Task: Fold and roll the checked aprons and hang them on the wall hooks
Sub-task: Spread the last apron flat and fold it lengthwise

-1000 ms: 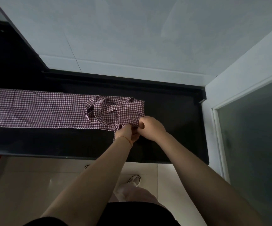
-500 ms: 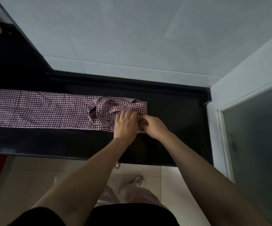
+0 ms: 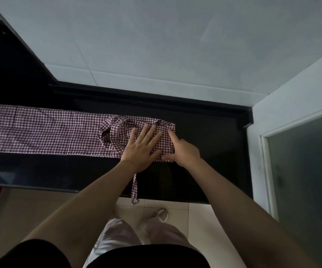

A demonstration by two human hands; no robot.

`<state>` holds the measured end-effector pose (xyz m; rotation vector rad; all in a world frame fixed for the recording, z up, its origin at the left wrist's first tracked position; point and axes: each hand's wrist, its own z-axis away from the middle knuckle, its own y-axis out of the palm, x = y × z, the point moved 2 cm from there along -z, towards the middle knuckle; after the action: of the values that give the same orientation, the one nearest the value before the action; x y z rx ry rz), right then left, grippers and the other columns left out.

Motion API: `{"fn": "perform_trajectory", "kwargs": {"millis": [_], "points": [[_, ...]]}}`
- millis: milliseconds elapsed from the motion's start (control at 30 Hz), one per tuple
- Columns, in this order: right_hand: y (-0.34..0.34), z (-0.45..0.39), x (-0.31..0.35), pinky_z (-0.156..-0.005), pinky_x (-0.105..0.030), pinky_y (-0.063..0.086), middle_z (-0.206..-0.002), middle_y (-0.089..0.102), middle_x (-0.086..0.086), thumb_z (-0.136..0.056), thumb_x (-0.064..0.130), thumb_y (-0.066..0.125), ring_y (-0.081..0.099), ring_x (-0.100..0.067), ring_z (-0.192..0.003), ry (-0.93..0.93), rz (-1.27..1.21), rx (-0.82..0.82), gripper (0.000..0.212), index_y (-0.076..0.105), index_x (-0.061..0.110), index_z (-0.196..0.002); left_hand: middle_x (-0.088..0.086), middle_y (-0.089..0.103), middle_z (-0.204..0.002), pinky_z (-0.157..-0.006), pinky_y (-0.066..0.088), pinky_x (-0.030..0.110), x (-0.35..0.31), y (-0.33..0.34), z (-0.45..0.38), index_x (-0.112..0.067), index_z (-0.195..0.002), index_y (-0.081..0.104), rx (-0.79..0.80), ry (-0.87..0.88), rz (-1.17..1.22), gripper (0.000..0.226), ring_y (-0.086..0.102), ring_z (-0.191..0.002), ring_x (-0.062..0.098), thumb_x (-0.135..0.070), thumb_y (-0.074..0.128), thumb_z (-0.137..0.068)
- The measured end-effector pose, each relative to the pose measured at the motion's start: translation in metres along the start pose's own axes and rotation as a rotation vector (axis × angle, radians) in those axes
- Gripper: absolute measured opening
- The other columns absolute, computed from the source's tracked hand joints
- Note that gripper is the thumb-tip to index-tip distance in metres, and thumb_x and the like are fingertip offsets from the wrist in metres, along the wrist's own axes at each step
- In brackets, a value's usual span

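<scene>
- Left hand (image 3: 143,147) lies flat on the right end of the checked apron (image 3: 46,132), fingers straight and spread, pointing toward one o'clock; it grasps nothing and seems only to press the bunched cloth down so that it cannot spring open.
- Right hand (image 3: 183,151) sits just beside it at three o'clock, at the apron's end edge. Its thumb lies along the near corner of the cloth and a finger reaches up the edge; the other fingers are curled under, and whether they pinch the fabric I cannot tell. It looks placed to lift that end and begin the roll.
- Under and just beyond the left hand, at about eleven o'clock, the straps (image 3: 113,132) are gathered in loose loops on top of the folded band, probably tucked there to be wound inside the roll.
- One tie (image 3: 135,190) escapes at six o'clock from the left wrist, crosses the dark surface (image 3: 204,151) and hangs past its near edge; it will likely need gathering in.
- From the hands the apron runs toward nine o'clock as a long narrow folded strip, flat on the surface, out of frame.
- Judging by this, folding is done and rolling is barely begun.
- No hooks show on the pale wall (image 3: 156,45) at twelve o'clock.
</scene>
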<state>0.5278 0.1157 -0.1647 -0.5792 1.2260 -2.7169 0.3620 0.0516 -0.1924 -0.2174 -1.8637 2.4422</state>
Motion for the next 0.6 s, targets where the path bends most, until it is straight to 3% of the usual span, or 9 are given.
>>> {"fn": "perform_trajectory", "kwargs": {"millis": [133, 267, 333, 400, 500, 600], "points": [[0.0, -0.004, -0.001, -0.096, -0.047, 0.049, -0.143, 0.043, -0.012, -0.078, 0.059, 0.072, 0.054, -0.027, -0.118, 0.04, -0.099, 0.0, 0.113, -0.009, 0.037, -0.154, 0.002, -0.029, -0.16, -0.115, -0.016, 0.054, 0.012, 0.005, -0.005, -0.036, -0.153, -0.022, 0.06, -0.054, 0.031, 0.085, -0.026, -0.148, 0.027, -0.08, 0.003, -0.085], [-0.012, -0.007, 0.002, -0.102, -0.044, 0.049, -0.146, 0.042, -0.01, -0.08, 0.038, 0.079, 0.051, -0.025, -0.126, 0.196, -0.674, -0.259, 0.093, 0.023, 0.018, -0.151, 0.001, -0.032, -0.159, -0.115, -0.017, 0.054, 0.013, 0.007, -0.012, -0.037, -0.152, -0.022, 0.088, -0.055, 0.071, 0.083, -0.029, -0.147, 0.026, -0.079, 0.008, -0.087], [-0.016, -0.011, 0.007, -0.086, -0.037, 0.057, -0.134, 0.054, -0.009, -0.085, 0.033, 0.076, 0.061, -0.021, -0.111, 0.322, -0.885, -0.167, 0.074, 0.036, 0.013, -0.144, 0.001, -0.03, -0.16, -0.118, -0.013, 0.055, 0.014, 0.009, -0.012, -0.036, -0.153, -0.02, 0.083, -0.052, 0.077, 0.083, -0.028, -0.147, 0.027, -0.078, 0.007, -0.087], [-0.018, -0.012, 0.013, -0.066, -0.029, 0.052, -0.122, 0.063, -0.005, -0.087, 0.035, 0.074, 0.063, -0.017, -0.097, 0.399, -0.951, -0.022, 0.057, 0.051, 0.012, -0.134, 0.001, -0.03, -0.16, -0.12, -0.01, 0.056, 0.014, 0.009, -0.013, -0.036, -0.154, -0.02, 0.086, -0.054, 0.084, 0.082, -0.028, -0.147, 0.026, -0.077, 0.006, -0.087], [-0.019, -0.01, 0.016, -0.06, -0.027, 0.042, -0.112, 0.066, -0.003, -0.088, 0.034, 0.072, 0.061, -0.016, -0.091, 0.412, -0.854, 0.099, 0.038, 0.062, 0.013, -0.119, 0.001, -0.029, -0.16, -0.121, -0.01, 0.053, 0.014, 0.003, -0.012, -0.036, -0.154, -0.019, 0.098, -0.032, 0.099, 0.077, -0.027, -0.148, 0.025, -0.073, 0.002, -0.09], [-0.024, -0.008, 0.01, -0.063, -0.025, 0.044, -0.104, 0.067, -0.001, -0.09, 0.024, 0.07, 0.061, -0.012, -0.084, 0.426, -0.875, 0.099, 0.019, 0.064, 0.016, -0.105, 0.006, -0.017, -0.164, -0.121, -0.01, 0.048, 0.019, -0.002, -0.008, -0.032, -0.156, -0.01, -0.028, -0.048, 0.059, 0.069, -0.021, -0.15, 0.027, -0.064, -0.001, -0.095]]}}
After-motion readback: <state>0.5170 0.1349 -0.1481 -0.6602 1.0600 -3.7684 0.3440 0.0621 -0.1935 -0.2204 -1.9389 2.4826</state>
